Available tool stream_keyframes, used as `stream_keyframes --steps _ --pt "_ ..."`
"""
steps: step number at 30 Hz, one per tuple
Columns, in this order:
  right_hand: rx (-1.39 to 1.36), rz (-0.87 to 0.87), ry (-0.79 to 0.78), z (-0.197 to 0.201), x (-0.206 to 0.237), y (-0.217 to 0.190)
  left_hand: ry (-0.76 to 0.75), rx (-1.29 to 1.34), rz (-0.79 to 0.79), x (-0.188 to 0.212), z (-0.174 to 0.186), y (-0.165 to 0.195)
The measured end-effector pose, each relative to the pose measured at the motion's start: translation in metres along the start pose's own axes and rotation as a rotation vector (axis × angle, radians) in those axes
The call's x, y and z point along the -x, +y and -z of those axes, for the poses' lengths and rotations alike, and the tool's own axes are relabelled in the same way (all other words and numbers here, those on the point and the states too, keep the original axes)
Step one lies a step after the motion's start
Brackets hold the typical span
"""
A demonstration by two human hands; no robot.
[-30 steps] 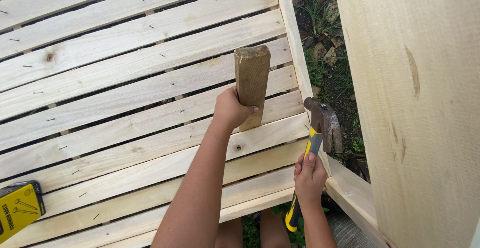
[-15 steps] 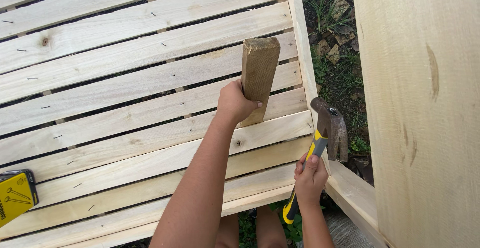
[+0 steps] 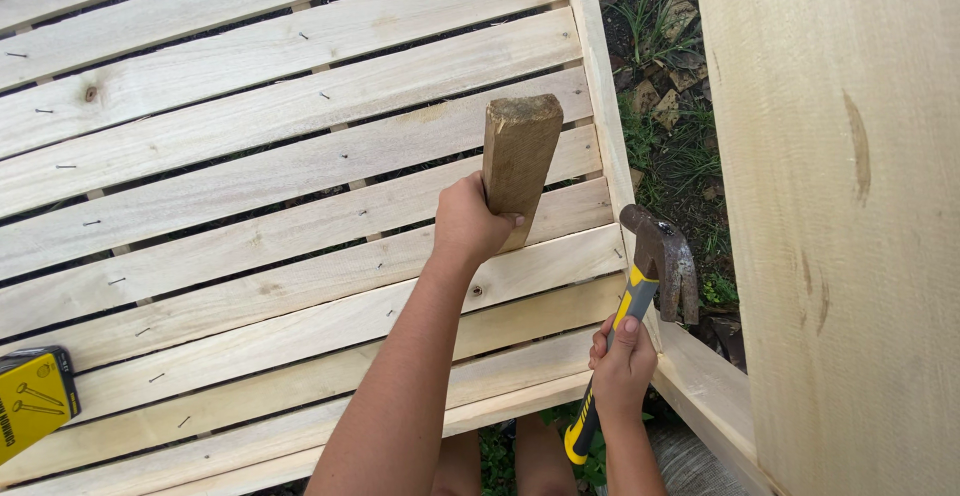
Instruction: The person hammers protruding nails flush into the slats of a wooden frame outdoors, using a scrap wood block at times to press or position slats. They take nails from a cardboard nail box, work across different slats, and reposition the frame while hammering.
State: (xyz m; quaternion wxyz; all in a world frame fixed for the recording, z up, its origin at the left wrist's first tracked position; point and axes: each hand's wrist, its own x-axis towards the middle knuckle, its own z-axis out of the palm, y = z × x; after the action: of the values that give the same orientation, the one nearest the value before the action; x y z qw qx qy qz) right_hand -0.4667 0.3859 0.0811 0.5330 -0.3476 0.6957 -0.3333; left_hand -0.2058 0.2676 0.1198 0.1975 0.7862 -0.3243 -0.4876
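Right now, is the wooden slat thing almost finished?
Most slats look nailed down already, with nail heads showing. The left hand holds a wood block upright on the slats near the side rail; the right hand grips a claw hammer. I can't tell how much remains.

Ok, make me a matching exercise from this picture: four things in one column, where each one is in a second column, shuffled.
Things:
1. wooden block
2. hammer
3. yellow box
4. big plank

Places:
A. lying on the slats at the lower left edge
B. gripped by the left hand, standing up from the slats
C. filling the right side of the view
D. gripped by the right hand, head up beside the frame's right rail

Pairs: 1-B, 2-D, 3-A, 4-C
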Motion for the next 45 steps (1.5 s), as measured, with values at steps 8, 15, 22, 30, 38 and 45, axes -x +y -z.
stream_keyframes --steps 8,15,22,30,38,45 --pt "0.177 -0.028 0.016 -0.012 -0.012 -0.013 0.023 -0.006 -0.030 0.002 -0.002 -0.002" --pt "0.140 0.104 -0.018 -0.022 -0.013 -0.022 0.005 -0.001 0.008 -0.001 -0.001 0.000" --pt "0.043 0.101 -0.001 -0.016 0.001 -0.029 0.021 -0.005 -0.010 0.000 -0.001 -0.001" --pt "0.194 -0.065 0.020 -0.029 -0.015 -0.025 0.047 -0.002 -0.042 -0.003 -0.004 -0.005" --pt "0.013 0.065 -0.036 -0.023 -0.008 -0.023 0.047 0.018 -0.016 -0.005 -0.002 -0.003" --pt "0.085 -0.011 -0.010 -0.024 -0.012 -0.020 0.058 0.001 -0.020 -0.004 -0.002 -0.001"
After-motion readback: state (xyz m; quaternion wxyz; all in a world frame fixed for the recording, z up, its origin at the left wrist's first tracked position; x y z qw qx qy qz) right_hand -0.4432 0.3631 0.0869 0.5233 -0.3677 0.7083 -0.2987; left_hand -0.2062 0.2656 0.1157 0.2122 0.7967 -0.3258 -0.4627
